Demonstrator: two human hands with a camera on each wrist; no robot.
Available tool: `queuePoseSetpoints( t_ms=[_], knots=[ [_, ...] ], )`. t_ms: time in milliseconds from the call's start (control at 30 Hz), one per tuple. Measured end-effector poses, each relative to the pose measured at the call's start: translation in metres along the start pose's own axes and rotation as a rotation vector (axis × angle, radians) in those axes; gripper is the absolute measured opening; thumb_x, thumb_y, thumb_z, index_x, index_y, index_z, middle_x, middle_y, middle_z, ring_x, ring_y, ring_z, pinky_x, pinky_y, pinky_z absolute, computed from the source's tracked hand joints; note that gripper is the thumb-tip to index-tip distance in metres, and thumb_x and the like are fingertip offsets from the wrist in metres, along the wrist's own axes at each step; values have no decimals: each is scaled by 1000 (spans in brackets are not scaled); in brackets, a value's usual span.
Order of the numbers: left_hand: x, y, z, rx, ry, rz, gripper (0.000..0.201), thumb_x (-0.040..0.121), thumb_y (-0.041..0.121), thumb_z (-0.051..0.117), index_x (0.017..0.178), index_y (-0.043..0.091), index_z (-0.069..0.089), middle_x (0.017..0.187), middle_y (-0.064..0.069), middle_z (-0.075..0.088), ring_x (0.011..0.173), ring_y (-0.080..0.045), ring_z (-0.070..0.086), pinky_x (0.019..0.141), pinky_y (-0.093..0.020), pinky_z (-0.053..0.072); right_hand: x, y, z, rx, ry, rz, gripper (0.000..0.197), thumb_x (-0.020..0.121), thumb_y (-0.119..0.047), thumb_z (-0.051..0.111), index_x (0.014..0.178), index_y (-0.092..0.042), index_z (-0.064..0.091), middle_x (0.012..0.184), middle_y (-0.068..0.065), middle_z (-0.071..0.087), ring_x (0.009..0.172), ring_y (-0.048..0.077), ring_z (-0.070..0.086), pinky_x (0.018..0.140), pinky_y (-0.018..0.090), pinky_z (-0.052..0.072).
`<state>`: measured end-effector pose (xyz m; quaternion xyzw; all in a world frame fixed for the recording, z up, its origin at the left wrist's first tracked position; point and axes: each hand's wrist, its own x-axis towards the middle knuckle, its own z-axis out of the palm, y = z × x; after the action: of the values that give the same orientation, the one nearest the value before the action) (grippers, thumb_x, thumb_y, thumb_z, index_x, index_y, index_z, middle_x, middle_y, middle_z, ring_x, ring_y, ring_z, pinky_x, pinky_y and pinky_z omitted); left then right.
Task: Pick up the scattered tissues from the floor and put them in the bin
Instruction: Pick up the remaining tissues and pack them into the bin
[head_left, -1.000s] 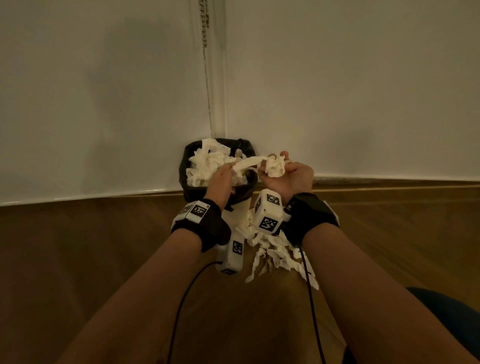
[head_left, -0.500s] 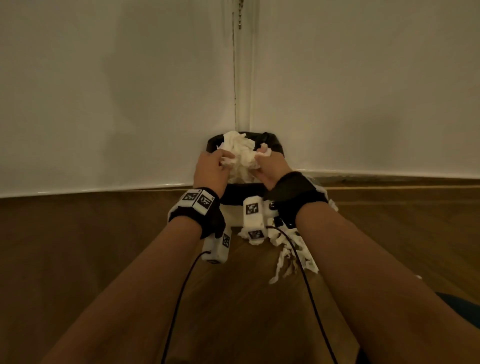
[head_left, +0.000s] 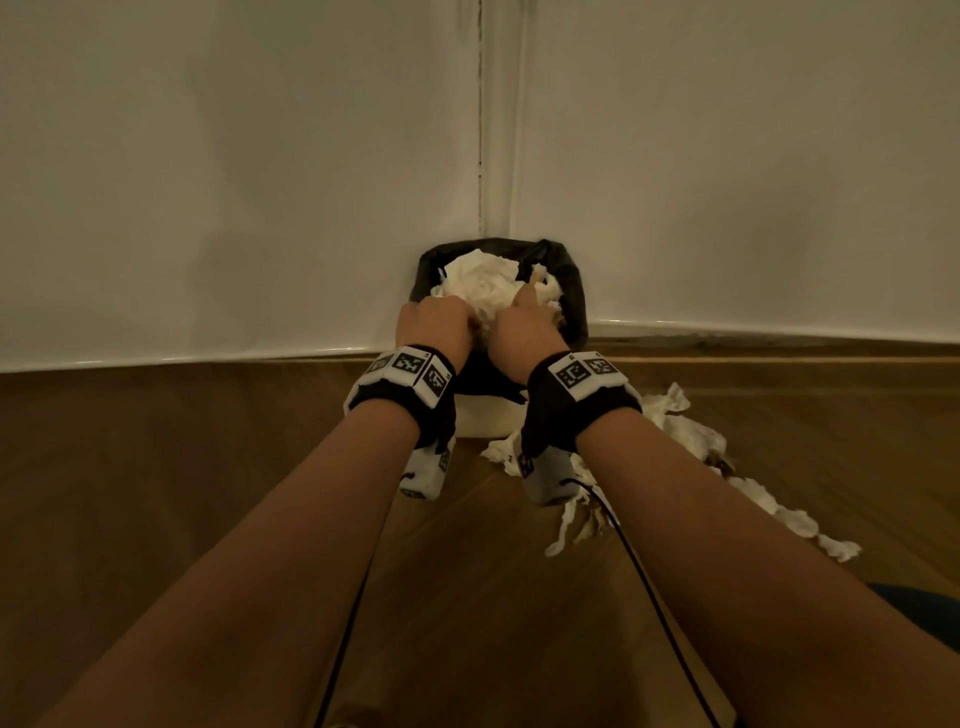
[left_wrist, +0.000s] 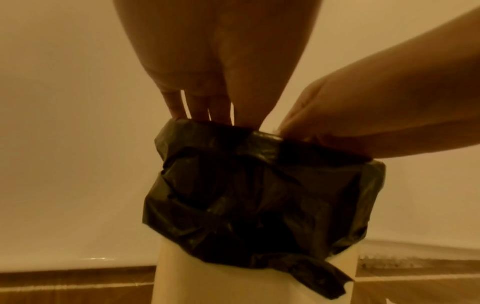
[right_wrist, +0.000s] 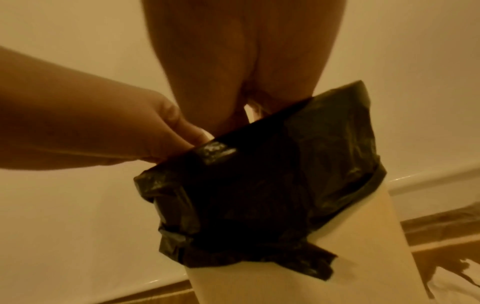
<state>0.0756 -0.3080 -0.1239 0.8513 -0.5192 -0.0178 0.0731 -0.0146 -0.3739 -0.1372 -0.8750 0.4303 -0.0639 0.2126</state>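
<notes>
The left hand (head_left: 435, 325) has its fingers (left_wrist: 198, 107) reaching straight down, close side by side with narrow gaps, their tips going out of sight behind the bin's near rim. Whether those tips grip anything cannot be told. The right hand (head_left: 522, 332) is beside it, nearly touching; in the head view one finger stretches forward over the pile of tissues in the bin (head_left: 488, 286), and the rest are buried in the paper. In the right wrist view its fingers (right_wrist: 249, 98) also point down into the opening, with a scrap of pale tissue showing between them, but whether they pinch it cannot be told.

Both hands press into the heaped white tissues, which stand above the rim of the bin (head_left: 488, 421), a pale container lined with a black bag (left_wrist: 259, 185) folded over its top. It stands in the far corner where two white walls (head_left: 208, 182) meet.

Only the head view shows the pile itself and the loose tissues on the floor (head_left: 685, 431), which trail from just right of the bin's base toward the near right across the wooden floor (head_left: 156, 467). The wrist views show the bag's crumpled overhang and the bin's side from below, each with the other hand entering from the side.
</notes>
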Motion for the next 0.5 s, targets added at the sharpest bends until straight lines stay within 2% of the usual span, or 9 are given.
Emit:
queuePoseSetpoints(
  t_ms=[100, 200, 233, 300, 367, 433, 500],
  knots=[
    [7, 3, -1, -29, -179, -1, 32, 98, 19, 39, 119, 13, 63, 121, -12, 60, 110, -28, 56, 92, -34, 44, -2, -6, -4, 38, -89, 48, 40, 93, -23, 42, 128, -4, 48, 139, 16, 39, 122, 38, 44, 94, 43, 40],
    [7, 7, 0, 18, -315, 19, 33, 98, 18, 42, 126, 7, 56, 129, -13, 56, 117, -28, 53, 99, -34, 43, 0, -10, -7, 98, -215, 64, 38, 98, -15, 37, 130, 0, 49, 137, 20, 45, 123, 36, 46, 101, 44, 39],
    [6, 7, 0, 39, -325, 30, 33, 97, 17, 43, 126, 6, 55, 128, -13, 56, 117, -28, 53, 99, -35, 43, -1, -11, -8, 77, -248, 50, 37, 98, -14, 35, 129, 1, 50, 135, 21, 48, 122, 35, 48, 101, 42, 39],
    [5, 5, 2, 39, -313, 56, 32, 95, 13, 44, 124, 6, 55, 125, -14, 57, 114, -30, 54, 97, -37, 45, -1, -12, -12, 36, -272, 63, 38, 98, -20, 36, 128, -1, 52, 133, 19, 51, 122, 34, 49, 97, 39, 40],
    [4, 3, 1, 50, -305, 78, 31, 92, 11, 44, 121, 7, 55, 121, -14, 58, 112, -30, 55, 94, -36, 46, 2, -9, -12, 13, -281, 27, 41, 97, -26, 37, 129, -4, 50, 134, 18, 50, 125, 33, 46, 98, 38, 38],
    [7, 3, 1, 82, -321, 83, 30, 92, 12, 45, 119, 8, 57, 120, -13, 59, 111, -30, 56, 90, -35, 45, 7, -7, -10, 13, -352, 45, 43, 97, -27, 38, 132, -5, 48, 137, 16, 48, 128, 32, 44, 100, 36, 36],
    [7, 4, 0, 98, -326, 91, 29, 92, 14, 45, 117, 7, 58, 118, -13, 60, 110, -30, 56, 88, -34, 44, 9, -7, -10, -5, -355, 50, 44, 97, -28, 38, 133, -5, 47, 139, 15, 47, 129, 32, 43, 101, 36, 36]
  ],
)
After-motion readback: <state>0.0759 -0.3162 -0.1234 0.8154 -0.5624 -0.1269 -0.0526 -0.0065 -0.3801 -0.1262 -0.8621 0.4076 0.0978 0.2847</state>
